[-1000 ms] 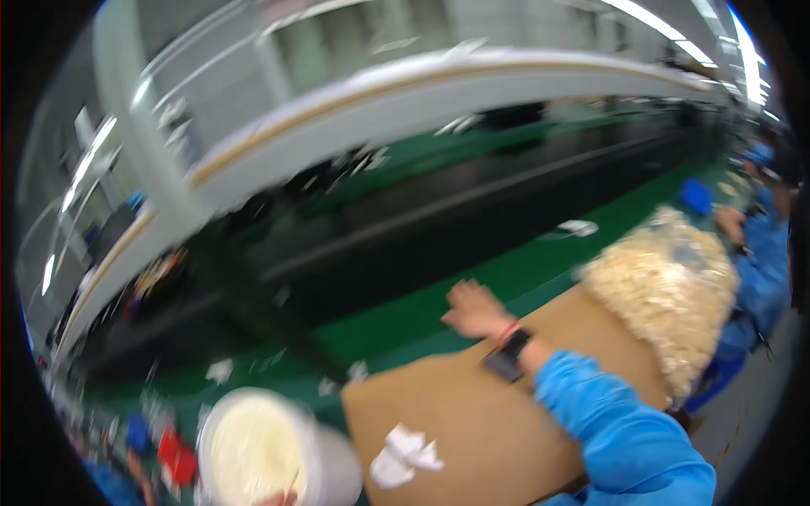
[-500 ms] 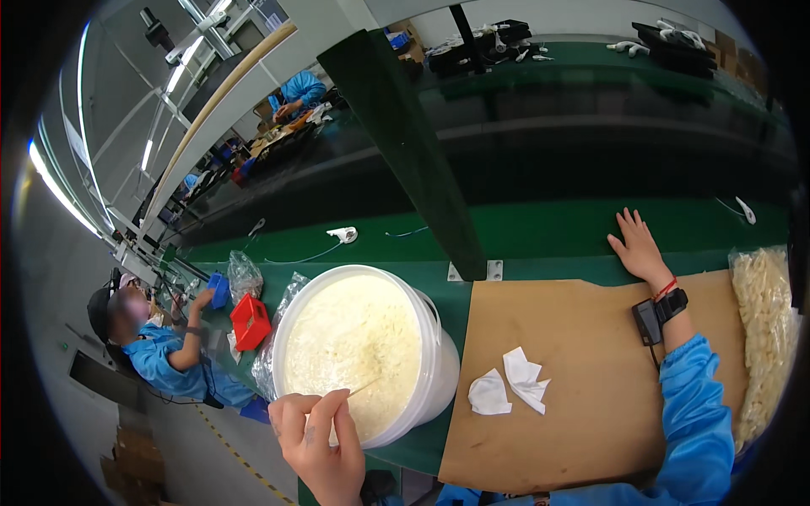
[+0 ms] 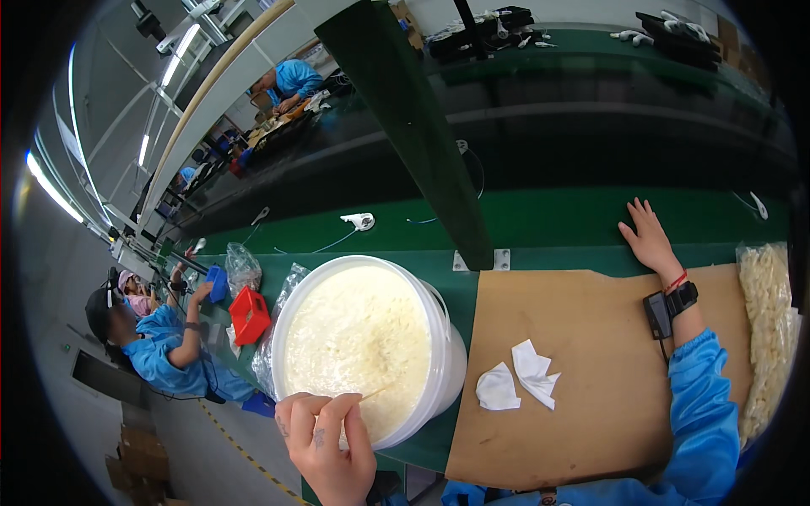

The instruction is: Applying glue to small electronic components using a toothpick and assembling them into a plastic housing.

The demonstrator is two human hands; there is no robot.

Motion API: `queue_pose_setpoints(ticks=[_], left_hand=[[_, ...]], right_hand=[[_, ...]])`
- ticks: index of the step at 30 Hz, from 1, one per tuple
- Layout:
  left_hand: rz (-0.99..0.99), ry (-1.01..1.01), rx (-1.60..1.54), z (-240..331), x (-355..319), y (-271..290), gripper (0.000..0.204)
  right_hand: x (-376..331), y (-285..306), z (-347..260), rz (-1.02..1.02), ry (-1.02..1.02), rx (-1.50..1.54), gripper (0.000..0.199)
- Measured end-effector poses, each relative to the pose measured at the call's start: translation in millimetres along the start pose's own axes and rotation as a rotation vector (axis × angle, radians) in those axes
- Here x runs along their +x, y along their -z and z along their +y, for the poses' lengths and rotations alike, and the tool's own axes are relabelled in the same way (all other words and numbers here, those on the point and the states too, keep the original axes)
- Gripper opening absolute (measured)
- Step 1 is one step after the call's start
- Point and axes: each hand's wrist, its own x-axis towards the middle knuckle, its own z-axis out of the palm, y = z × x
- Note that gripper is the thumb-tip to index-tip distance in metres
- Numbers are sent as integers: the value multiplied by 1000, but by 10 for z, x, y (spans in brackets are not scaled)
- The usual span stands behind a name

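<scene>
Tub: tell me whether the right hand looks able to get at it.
Likely yes: the right hand looks empty, and only low scraps lie on the brown sheet between it and the tub.

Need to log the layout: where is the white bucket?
In the head view, the white bucket stands left of centre, between the red bin and brown sheet, the left hand at its near rim.

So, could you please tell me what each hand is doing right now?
Left hand: closed, pinching a thin stick.
Right hand: open, palm down, holding nothing visible.
</scene>
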Motion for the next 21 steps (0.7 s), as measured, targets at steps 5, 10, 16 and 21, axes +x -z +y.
queue_pose_setpoints(ticks=[5,10,16,21], left_hand=[[-5,12,-28,19,-7,-3,13],[-9,28,-51,26,-17,9,13],[30,46,-68,18,-33,35,14],[66,53,-66,12,-30,56,13]], right_hand=[[-13,9,-28,6,-1,8,59],[-16,18,-42,10,-4,15,59],[-13,3,-38,13,-3,28,59],[113,-87,24,32,-26,43,65]])
